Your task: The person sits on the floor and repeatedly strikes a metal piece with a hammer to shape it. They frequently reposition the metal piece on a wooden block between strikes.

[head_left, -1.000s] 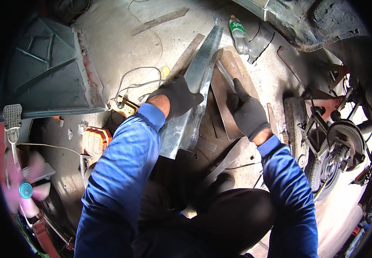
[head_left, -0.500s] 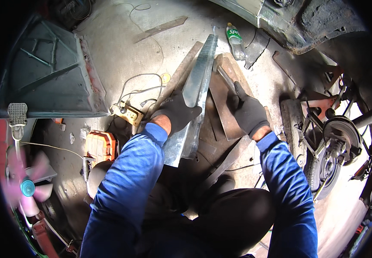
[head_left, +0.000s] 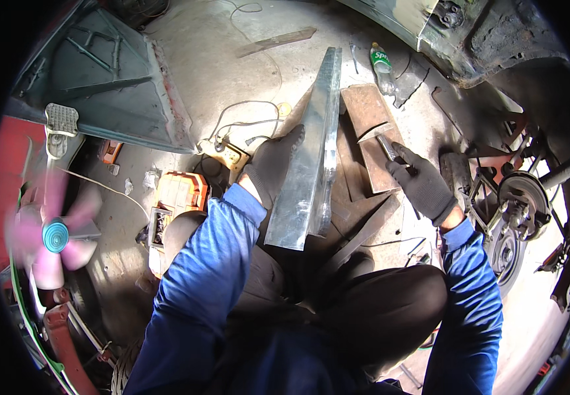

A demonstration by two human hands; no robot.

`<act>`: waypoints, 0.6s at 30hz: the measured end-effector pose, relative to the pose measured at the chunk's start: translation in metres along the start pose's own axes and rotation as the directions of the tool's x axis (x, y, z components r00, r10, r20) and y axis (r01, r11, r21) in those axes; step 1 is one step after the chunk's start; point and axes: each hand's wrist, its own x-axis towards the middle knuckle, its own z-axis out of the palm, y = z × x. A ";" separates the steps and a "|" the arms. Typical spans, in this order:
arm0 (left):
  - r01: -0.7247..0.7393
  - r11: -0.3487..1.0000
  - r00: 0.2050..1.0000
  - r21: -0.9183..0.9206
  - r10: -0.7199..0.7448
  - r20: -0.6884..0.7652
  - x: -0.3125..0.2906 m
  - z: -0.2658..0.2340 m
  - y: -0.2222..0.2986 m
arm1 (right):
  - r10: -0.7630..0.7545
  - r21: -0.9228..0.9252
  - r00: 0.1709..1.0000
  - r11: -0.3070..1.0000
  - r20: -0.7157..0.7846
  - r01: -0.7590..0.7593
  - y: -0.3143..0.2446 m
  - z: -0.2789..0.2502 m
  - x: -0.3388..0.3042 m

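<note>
A long, folded strip of shiny sheet metal (head_left: pixel 305 158) stands tilted before me, narrow at the far end and wider near my knees. My left hand (head_left: pixel 275 161), in a dark glove, grips its left edge; part of the fingers is hidden by the metal. My right hand (head_left: pixel 423 184), gloved alike, is closed round a hammer (head_left: pixel 385 146) to the right of the strip. The hammer's head is over a brown, rusty steel plate (head_left: pixel 367 108); whether it touches cannot be made out.
An orange case (head_left: pixel 180 191) and a corded yellowish tool (head_left: pixel 231 157) lie left, near a spinning pink fan (head_left: pixel 54 237). A green-labelled bottle (head_left: pixel 382 69) stands beyond the plate. At right is a wheel hub (head_left: pixel 525 197); a dark panel (head_left: pixel 101 79) fills the far left.
My right hand has brought the hammer nearer and to the right, away from the strip. The left hand has shifted up along the strip's left edge. The view has also shifted.
</note>
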 end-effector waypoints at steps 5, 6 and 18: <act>-0.001 0.999 0.993 -0.044 0.006 0.121 -0.030 -0.020 0.007 | -0.089 0.128 0.991 0.987 -0.104 0.102 -0.067 0.044 -0.038; -0.106 0.993 0.974 -0.042 0.112 0.198 -0.032 -0.026 0.002 | -0.025 0.171 0.992 0.984 -0.123 0.047 -0.078 0.058 -0.042; -0.101 0.992 0.995 -0.077 0.099 -0.030 -0.063 0.003 -0.038 | 0.253 0.772 0.953 0.635 -0.165 -0.034 -0.088 0.087 -0.058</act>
